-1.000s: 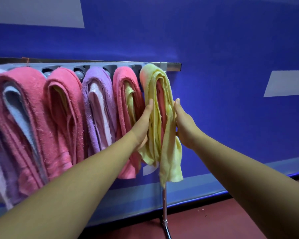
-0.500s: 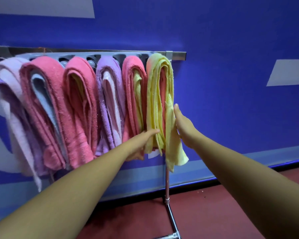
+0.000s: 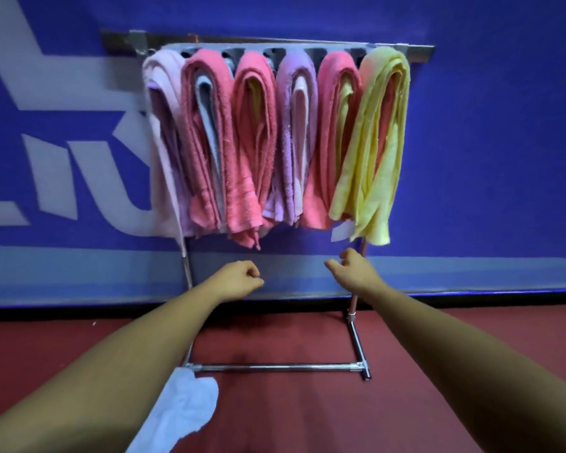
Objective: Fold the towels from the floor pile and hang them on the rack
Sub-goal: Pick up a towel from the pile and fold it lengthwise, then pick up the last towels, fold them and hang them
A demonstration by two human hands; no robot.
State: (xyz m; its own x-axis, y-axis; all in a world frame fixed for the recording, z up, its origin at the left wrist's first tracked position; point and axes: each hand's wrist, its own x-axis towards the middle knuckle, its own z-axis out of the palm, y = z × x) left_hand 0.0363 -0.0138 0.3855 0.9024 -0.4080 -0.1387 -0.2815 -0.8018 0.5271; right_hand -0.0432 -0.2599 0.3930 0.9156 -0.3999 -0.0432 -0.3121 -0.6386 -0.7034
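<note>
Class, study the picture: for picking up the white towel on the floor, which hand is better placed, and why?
Probably the left hand: the white towel lies on the floor by the left forearm, whereas the right hand is on the opposite side, near the rack. Both hands hold nothing.

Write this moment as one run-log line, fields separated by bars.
step: yellow towel hung on rack, right end | left hand: empty, loosely curled | right hand: empty, loosely curled

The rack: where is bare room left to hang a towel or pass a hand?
Crowded: the top rail is filled from the pale pink towel to the yellow towel, bundles touching. Free: the gap under the towel ends, between the two uprights, and the red floor inside the base bar.
</note>
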